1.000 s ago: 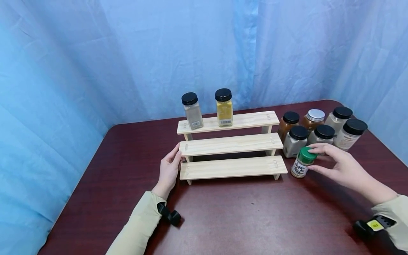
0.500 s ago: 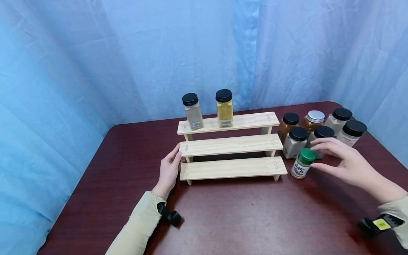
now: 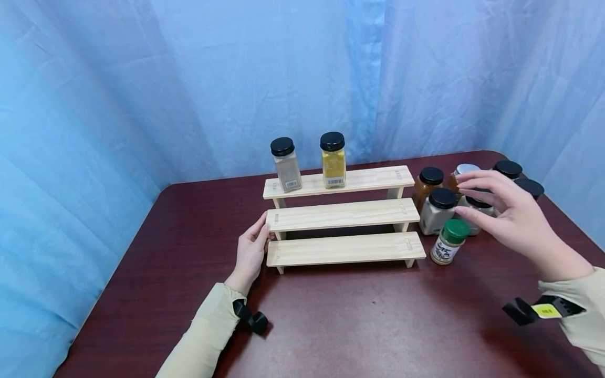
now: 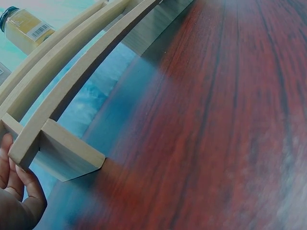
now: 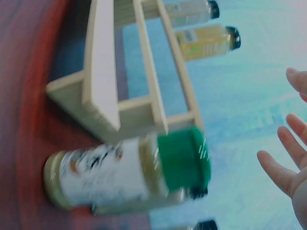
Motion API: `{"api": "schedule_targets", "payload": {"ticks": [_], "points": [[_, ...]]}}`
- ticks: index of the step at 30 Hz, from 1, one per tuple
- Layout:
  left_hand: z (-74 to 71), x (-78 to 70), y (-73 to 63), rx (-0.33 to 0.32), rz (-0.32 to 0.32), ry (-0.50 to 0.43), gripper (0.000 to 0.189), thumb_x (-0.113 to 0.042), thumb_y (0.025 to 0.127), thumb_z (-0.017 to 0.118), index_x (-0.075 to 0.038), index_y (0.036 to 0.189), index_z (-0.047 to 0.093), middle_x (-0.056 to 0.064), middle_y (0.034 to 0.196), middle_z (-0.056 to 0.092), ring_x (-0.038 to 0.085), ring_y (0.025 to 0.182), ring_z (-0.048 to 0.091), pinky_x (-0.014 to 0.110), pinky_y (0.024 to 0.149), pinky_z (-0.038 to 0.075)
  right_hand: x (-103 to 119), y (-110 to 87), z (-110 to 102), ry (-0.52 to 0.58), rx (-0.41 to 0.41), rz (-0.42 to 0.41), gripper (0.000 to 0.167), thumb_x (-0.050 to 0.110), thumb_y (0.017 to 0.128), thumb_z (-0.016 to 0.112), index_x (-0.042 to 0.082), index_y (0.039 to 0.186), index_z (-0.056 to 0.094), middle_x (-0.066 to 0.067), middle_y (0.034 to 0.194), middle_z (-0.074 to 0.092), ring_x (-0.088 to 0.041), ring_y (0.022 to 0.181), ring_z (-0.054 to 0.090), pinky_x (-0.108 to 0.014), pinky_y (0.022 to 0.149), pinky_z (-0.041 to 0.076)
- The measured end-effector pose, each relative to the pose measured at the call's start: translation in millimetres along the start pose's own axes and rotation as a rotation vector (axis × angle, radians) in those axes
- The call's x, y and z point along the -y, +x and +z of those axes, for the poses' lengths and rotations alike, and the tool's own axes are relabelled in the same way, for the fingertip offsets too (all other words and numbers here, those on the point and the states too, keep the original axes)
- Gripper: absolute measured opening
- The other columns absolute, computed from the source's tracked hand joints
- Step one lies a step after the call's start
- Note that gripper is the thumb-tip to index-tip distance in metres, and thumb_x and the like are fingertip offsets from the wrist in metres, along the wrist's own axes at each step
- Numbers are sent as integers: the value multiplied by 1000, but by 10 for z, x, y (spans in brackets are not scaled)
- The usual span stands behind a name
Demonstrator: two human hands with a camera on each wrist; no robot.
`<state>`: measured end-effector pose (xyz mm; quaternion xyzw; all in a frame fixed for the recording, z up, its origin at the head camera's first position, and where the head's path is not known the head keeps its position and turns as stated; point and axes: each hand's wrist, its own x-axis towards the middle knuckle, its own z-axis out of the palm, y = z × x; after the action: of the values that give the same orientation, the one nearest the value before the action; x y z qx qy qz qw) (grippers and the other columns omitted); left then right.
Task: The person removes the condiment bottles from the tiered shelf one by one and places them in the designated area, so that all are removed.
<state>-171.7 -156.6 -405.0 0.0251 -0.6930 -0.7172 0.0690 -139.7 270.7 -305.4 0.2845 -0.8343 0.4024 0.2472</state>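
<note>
My left hand (image 3: 250, 255) holds the left end of a three-tier wooden shelf rack (image 3: 342, 214), its thumb and fingers at the middle tier's edge. In the left wrist view the fingers (image 4: 29, 189) lie at the rack's end. My right hand (image 3: 515, 220) is raised over the jars at the right, fingers apart and holding nothing. Below it and to the left, a spice jar with a green cap (image 3: 449, 242) stands upright on the table. It also shows in the right wrist view as a green-capped jar (image 5: 105, 171), apart from the fingers.
On the top tier stand a grey-filled jar (image 3: 287, 170) and a yellow-filled jar (image 3: 333, 165). Several jars, including a black-lidded one (image 3: 437, 212), cluster right of the rack, partly hidden by my right hand. A blue curtain (image 3: 236, 79) hangs behind the dark red table (image 3: 331, 325).
My right hand has let go of the green-capped jar and risen up and away over the jars behind. The jar stays where it stood. My left hand has not moved.
</note>
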Motion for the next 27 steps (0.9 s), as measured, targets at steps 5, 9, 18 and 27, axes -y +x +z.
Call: {"api": "schedule_targets", "payload": {"ticks": [5, 9, 18, 27], "points": [[5, 0, 4, 6, -7, 4, 43, -11, 100, 47, -6, 142, 42, -14, 83, 61, 1, 71, 53, 18, 59, 36, 50, 122, 117, 104, -10, -45, 39, -25, 72, 65, -11, 108, 58, 6, 125, 53, -1, 111, 54, -8, 87, 44], [-1, 10, 6, 6, -6, 7, 43, -12, 100, 47, -6, 142, 43, -14, 89, 61, 2, 72, 53, 18, 59, 36, 93, 218, 252, 238, -23, -51, 35, -24, 76, 61, -12, 109, 57, 2, 125, 53, -7, 113, 52, -12, 91, 44], [-8, 26, 3, 2, -14, 9, 43, -12, 100, 47, -6, 142, 43, -14, 85, 61, 1, 72, 53, 19, 60, 36, 243, 380, 622, 464, -42, 5, 36, -25, 78, 56, -13, 112, 55, -4, 123, 54, -14, 115, 52, -17, 92, 46], [-4, 9, 13, 3, -12, 19, 43, -12, 100, 48, -7, 142, 43, -13, 83, 60, 3, 72, 52, 20, 60, 36, 297, 466, 785, 417, -23, 74, 30, -13, 85, 59, -9, 115, 54, 5, 122, 53, -7, 115, 52, -15, 91, 45]]}}
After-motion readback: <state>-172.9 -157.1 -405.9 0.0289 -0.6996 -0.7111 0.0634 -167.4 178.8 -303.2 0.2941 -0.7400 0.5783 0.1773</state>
